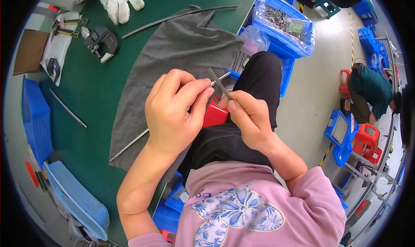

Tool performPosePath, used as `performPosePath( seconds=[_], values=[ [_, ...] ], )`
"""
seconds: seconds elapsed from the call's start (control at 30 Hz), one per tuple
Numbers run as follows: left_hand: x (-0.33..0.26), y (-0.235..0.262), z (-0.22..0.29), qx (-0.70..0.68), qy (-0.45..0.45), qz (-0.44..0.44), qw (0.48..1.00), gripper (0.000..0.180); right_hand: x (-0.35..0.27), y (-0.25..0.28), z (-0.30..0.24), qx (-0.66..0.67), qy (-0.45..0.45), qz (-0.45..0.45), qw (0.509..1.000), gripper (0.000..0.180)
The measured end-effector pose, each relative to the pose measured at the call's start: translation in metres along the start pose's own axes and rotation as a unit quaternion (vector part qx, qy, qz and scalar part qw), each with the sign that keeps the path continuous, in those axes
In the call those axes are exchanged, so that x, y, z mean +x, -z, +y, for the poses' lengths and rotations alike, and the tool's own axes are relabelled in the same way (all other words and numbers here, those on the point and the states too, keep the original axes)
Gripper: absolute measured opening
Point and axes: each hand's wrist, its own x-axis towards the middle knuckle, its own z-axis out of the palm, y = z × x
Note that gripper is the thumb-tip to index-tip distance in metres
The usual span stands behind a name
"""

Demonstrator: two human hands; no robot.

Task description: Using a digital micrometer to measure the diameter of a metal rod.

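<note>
Fingers of two hands pinch one metal rod and one flat file.

A dark green table mat carries a plain grey woven cloth and white fabric gloves. Bright blue plastic crates stand nearby. The pink cotton sweatshirt bears a blue-and-white butterfly print.

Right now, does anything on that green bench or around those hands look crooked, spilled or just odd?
Mostly small untidiness. The grey cloth lies skewed and rumpled, hanging over the green bench's edge. A long thin metal rod the left hand grips slants across it. The right hand pinches a small flat grey file. Nothing looks spilled or broken.
</note>
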Motion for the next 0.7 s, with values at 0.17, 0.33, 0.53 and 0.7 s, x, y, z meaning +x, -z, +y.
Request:
performPosePath(
  seconds=[0.17,0.33,0.53,0.7],
  values=[
    [0.0,0.0,0.0,-0.003,-0.012,0.005,1.0,0.013,0.001,0.0,0.002,0.024,-0.003,-0.009,1.0,0.013],
    [0.001,-0.001,0.001,-0.003,-0.012,0.008,1.0,0.014,0.0,-0.003,0.007,0.04,-0.006,0.008,0.999,0.014],
    [0.003,0.0,-0.001,-0.006,-0.044,0.005,0.999,0.016,0.009,-0.005,0.004,-0.006,-0.005,0.01,1.0,0.013],
    [0.003,0.0,-0.001,-0.018,-0.023,-0.005,1.0,0.016,0.005,-0.006,0.012,-0.03,0.018,0.033,0.999,0.012]
  ],
)
